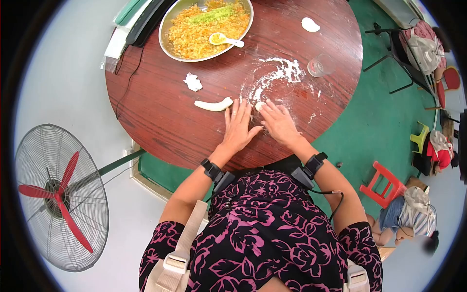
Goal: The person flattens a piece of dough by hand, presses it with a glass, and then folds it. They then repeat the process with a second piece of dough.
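My left hand (pixel 238 127) lies palm down over the wooden table (pixel 160 121), fingers stretched out, its fingertips beside the right end of a pale dough roll (pixel 213 104). To its right, my right hand (pixel 278 121) is also palm down with extended fingers. A small pale dough piece (pixel 260 105) shows at the fingertips of my right hand, partly covered by them. White flour (pixel 284 72) is scattered just beyond both hands. Farther left sits a crumpled white lump (pixel 193 82). A flattened dough piece (pixel 310 25) lies near the far right edge.
A metal bowl (pixel 170 50) of orange and green filling holds a white spoon (pixel 226 40). A clear glass (pixel 321 65) stands at the right. Beyond the table are a large fan (pixel 61 197), a red stool (pixel 383 185), chairs and several seated people.
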`<state>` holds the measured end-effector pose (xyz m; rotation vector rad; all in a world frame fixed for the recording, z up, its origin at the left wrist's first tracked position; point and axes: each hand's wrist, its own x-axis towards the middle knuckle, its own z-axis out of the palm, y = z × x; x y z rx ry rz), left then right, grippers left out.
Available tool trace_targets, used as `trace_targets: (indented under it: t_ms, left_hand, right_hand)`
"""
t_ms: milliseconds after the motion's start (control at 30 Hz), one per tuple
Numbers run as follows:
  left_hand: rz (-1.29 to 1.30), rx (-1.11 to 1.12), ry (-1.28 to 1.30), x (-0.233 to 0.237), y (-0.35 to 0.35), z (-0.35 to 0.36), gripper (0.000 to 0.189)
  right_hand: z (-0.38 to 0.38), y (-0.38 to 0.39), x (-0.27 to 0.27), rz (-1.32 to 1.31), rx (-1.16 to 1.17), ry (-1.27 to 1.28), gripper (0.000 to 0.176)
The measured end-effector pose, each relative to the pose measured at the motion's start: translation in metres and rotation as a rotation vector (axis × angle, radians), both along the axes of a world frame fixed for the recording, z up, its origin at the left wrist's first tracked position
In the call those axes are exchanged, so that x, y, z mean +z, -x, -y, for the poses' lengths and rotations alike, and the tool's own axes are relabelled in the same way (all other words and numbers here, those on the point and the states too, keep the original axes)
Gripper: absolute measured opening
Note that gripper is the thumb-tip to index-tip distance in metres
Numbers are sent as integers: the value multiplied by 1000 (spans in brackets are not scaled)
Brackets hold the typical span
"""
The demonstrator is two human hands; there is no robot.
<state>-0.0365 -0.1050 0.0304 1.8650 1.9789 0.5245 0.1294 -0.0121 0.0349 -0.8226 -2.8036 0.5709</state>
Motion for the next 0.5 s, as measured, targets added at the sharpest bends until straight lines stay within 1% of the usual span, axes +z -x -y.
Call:
trace_targets:
  t_ms: [67, 133, 233, 267, 367, 467, 500]
  left_hand:
    - [1, 60, 21, -1, 8, 8, 71]
    - [7, 118, 41, 3, 11, 13, 64]
    - [4, 93, 26, 4, 13, 12, 61]
    - [20, 94, 3, 1, 11, 9, 52]
    - [-38, 102, -1, 7, 5, -1, 41]
    - [-42, 185, -60, 2, 5, -5, 32]
    - [-14, 210, -75, 0, 7, -5, 30]
  right_hand:
    - [3, 4, -12, 66, 122, -23, 41]
    - [3, 4, -14, 82, 130, -69, 40]
    - [1, 1, -22, 93, 158, -96, 40]
    - [-1, 0, -24, 95, 166, -104, 40]
    - [-8, 3, -7, 95, 125, 72, 39]
    - [-18, 0, -8, -24, 85, 153, 39]
    - [-19, 3, -6, -51, 86, 102, 39]
